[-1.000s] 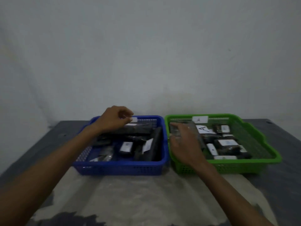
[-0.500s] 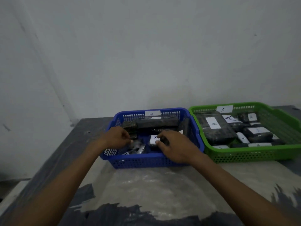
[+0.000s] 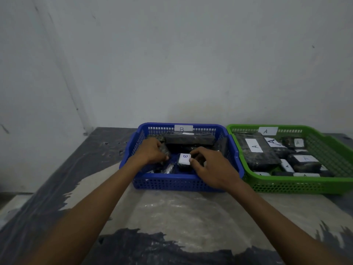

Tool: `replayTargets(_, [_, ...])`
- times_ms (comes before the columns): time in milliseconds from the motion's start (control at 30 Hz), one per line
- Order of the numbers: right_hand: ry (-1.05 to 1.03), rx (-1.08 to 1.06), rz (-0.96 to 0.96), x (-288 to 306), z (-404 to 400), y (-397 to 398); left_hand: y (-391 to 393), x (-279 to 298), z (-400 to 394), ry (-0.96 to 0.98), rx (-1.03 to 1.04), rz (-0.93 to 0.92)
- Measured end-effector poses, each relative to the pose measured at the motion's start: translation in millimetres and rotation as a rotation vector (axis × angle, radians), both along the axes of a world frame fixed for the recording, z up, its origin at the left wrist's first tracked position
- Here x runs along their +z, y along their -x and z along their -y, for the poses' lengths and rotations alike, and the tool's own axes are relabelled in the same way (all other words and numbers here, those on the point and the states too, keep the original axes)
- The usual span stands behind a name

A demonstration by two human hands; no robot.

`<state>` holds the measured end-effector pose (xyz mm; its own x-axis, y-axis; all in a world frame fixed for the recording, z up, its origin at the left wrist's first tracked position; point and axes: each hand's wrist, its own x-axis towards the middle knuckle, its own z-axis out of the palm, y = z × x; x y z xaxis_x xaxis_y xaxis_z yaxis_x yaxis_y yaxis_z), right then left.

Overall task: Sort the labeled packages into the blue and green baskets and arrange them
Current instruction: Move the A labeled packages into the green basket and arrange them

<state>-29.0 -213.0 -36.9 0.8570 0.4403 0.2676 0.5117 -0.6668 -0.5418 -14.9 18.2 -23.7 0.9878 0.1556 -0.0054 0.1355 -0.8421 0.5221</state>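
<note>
Fingers [image 3: 194,161] of both hands curl on packages inside blue basket [image 3: 181,183].

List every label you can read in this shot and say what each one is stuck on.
"B": tag on the blue basket back rim.
"B": small package between the left hand and right hand.
"A": tag on the green basket back rim.
"A": large package; several smaller ones there too.
Other labels: too blurred.

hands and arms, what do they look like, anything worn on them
Both arms are bare as far up as the picture shows: no sleeves, gloves, watch or bracelet in view. The left hand and right hand show no rings that can be made out; short fingernails show on the right hand.
</note>
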Motion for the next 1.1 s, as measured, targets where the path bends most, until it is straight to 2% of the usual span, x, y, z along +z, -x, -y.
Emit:
replayTargets(133, [-0.222, -0.003, -0.020, 4.4, 1.6, 0.5, 17.1, 19.4, -4.9, 0.202, -0.081, 0.259])
replayTargets(200, [-0.391, 0.010, -0.117, 12.5, 0.9, 1.8, 29.2, 28.2, -1.8, 0.258, -0.142, 0.414])
replayTargets(333, [-0.696, 0.093, -0.507, 36.7, -5.6, 8.5, 52.9, 39.3, 13.8, 0.174, -0.296, 0.707])
replayTargets(433, [-0.843, 0.121, -0.650, 47.8, -10.8, 13.0, 60.8, 42.8, 26.8, 0.088, -0.384, 0.835])
replayTargets(667, [-0.917, 0.056, -0.602, 60.6, 2.3, 15.8, 60.9, 41.4, 44.5, 0.088, -0.406, 0.894])
replayTargets(900, [-0.838, -0.078, -0.426, 75.1, 47.4, 8.1, 41.7, 24.0, 74.8, 0.221, -0.329, 0.725])
replayTargets(1100, [-0.832, -0.314, -0.318, 71.0, 126.6, -13.3, 11.8, 7.3, 143.6, 0.205, -0.433, 0.598])
